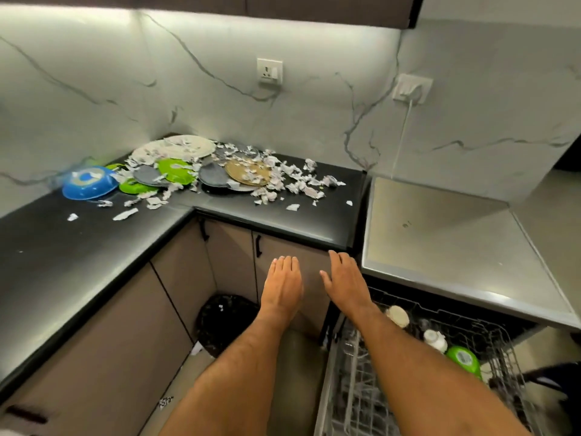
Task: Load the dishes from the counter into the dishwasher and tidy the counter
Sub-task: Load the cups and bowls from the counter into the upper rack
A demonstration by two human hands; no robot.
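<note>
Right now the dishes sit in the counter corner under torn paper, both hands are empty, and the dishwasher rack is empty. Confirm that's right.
One part is wrong: the dishwasher rack is not empty. The head view shows a green dish and two white items in it. The rest holds: the dishes sit in the counter corner under torn paper, and the left hand and right hand are empty.

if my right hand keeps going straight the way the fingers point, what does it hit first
Probably the front edge of the black counter, near its corner beside the steel top. The right hand points up and forward at it, nothing between. Depth is unclear.
</note>
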